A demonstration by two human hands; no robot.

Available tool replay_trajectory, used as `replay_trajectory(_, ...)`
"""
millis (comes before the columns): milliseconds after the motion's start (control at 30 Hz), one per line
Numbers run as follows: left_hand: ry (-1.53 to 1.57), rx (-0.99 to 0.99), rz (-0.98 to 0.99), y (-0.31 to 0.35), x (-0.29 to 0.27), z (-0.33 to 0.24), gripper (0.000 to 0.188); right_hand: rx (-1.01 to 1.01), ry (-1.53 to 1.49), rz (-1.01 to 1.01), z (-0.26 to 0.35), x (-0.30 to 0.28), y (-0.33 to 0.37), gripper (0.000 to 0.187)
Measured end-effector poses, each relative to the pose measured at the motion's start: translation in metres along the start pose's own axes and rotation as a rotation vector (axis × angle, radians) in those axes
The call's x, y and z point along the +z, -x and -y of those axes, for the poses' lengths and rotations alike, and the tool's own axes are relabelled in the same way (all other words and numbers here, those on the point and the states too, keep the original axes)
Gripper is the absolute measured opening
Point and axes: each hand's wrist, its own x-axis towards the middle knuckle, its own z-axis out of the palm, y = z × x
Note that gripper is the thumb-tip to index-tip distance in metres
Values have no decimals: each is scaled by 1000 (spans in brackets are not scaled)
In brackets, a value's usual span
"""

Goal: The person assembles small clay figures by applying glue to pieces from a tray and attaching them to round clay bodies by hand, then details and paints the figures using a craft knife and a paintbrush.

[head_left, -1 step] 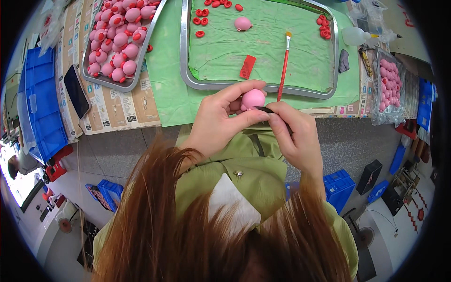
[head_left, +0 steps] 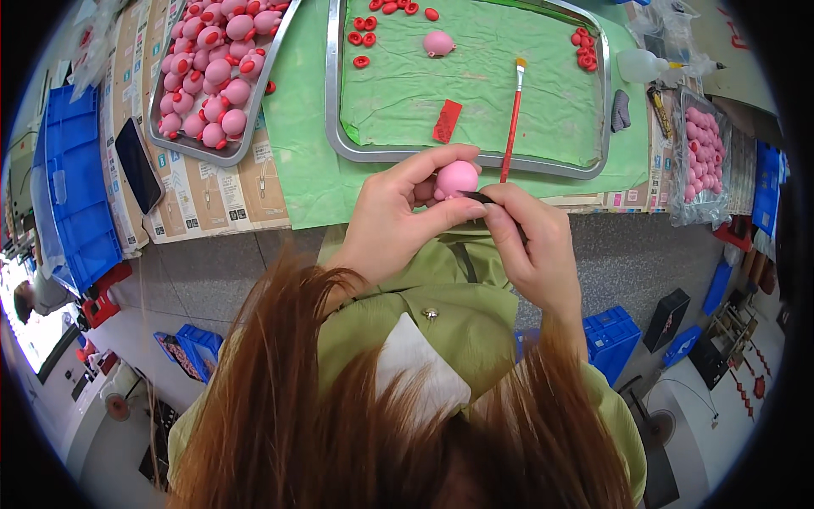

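Note:
My left hand (head_left: pixel 386 208) is closed around a round pink figurine (head_left: pixel 458 178) with small nubs on its lower side. A slim black tool (head_left: pixel 475 197) is gripped in my right hand (head_left: pixel 534 233), its pointed end against or very near the figurine's lower side. What kind of tool it is cannot be made out, as my fingers cover most of it. Just beyond my hands, a metal tray (head_left: pixel 386 156) lined with green cloth holds another pink figurine (head_left: pixel 438 43), a red-handled paintbrush (head_left: pixel 513 123) and a small red strip (head_left: pixel 447 121).
Several red rings (head_left: pixel 369 39) lie in the tray's far left corner, more red pieces (head_left: pixel 585 49) at its far right. A second tray (head_left: pixel 229 159) at left is heaped with pink figurines. Around stand a phone (head_left: pixel 137 165), a squeeze bottle (head_left: pixel 640 65) and a bagged pink batch (head_left: pixel 704 153).

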Motion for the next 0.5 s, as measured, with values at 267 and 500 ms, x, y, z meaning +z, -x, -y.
replay_trajectory(267, 13, 41, -44, -1, 1, -3, 42, 55, 9, -115, 8, 6, -2, 8)
replay_trajectory(500, -25, 33, -36, -1, 0, -1, 42, 15, 25, -101, 4, 8, 0, 10)
